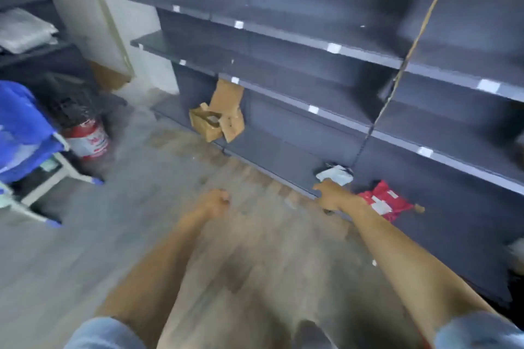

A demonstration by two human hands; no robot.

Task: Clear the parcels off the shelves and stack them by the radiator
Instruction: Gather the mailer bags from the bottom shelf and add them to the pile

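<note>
Dark grey shelves (354, 51) fill the right side, their upper levels bare. On the bottom shelf lies a small white-grey parcel (337, 173), with a red parcel (387, 201) just to its right. My right hand (331, 195) reaches down to the white parcel's near edge and touches it; motion blur hides whether the fingers grip it. My left hand (217, 202) hangs over the floor as a closed fist with nothing in it. Two torn brown cardboard boxes (218, 117) sit further left on the bottom shelf.
A blue bag (22, 127) rests on a white stand at the left, beside a red-and-white canister (88, 139). White packets (24, 30) lie on a left shelf. A tan cord (412, 45) hangs down the shelf front. Grey-brown floor lies between.
</note>
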